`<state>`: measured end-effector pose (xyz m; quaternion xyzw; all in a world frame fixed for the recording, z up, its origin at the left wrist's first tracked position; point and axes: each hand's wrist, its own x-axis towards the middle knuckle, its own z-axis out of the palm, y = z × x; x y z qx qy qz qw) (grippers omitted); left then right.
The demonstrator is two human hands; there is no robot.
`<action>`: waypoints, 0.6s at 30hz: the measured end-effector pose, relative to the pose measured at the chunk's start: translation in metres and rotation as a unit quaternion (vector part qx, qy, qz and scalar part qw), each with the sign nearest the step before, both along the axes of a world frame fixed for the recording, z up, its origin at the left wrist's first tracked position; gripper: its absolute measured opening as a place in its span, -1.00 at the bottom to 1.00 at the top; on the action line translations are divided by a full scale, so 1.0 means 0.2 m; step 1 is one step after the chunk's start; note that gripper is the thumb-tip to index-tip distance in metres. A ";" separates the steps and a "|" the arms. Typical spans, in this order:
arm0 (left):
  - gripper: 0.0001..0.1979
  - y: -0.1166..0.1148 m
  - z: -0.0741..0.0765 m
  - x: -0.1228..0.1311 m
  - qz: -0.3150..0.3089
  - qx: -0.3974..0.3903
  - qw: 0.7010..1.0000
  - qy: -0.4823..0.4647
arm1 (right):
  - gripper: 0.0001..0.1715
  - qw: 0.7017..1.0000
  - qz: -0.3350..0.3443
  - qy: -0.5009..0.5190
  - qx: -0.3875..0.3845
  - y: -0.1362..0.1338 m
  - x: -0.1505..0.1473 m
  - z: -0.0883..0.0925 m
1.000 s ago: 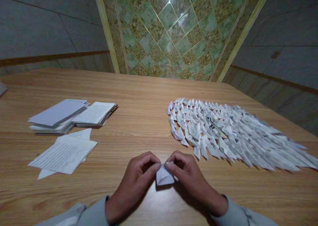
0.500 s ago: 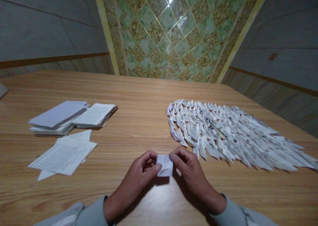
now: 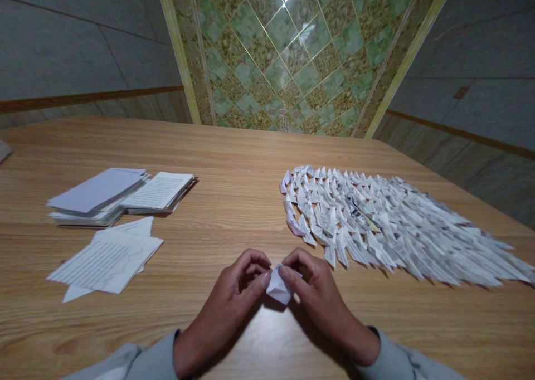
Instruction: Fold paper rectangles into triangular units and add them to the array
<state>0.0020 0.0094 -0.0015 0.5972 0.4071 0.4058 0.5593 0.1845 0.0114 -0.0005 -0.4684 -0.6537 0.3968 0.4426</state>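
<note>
A small folded piece of white paper (image 3: 277,288) is pinched between both hands just above the wooden table (image 3: 234,162), near its front edge. My left hand (image 3: 234,299) grips its left side with thumb and curled fingers. My right hand (image 3: 315,293) grips its right side the same way. Both wrists wear grey sleeves.
A large spread of several small folded paper pieces (image 3: 388,227) lies to the right of my hands. Loose printed sheets (image 3: 106,260) lie at the left, with an open stack of pages (image 3: 121,193) behind them. Tiled floor (image 3: 292,51) shows beyond the table.
The paper piece was turned and folded between my fingers, showing a flat square half a second ago and now a tilted, narrower shape. Both hands stayed in about the same spot.
</note>
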 end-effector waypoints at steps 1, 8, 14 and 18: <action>-0.86 0.00 0.01 0.00 0.002 -0.005 1.000 -0.012 | -0.78 1.000 -0.009 0.019 -0.010 0.00 0.00 0.00; -0.89 -0.02 0.00 0.01 0.037 0.015 0.999 0.021 | -0.75 0.994 -0.012 0.101 -0.034 0.00 -0.01 -0.01; -0.93 -0.01 0.01 -0.01 0.055 0.093 0.991 0.077 | -0.92 0.998 0.015 0.045 -0.042 0.00 0.00 0.01; -0.93 -0.02 0.01 -0.01 0.068 0.133 0.983 0.103 | -0.96 0.999 0.018 -0.025 -0.025 -0.01 0.00 0.03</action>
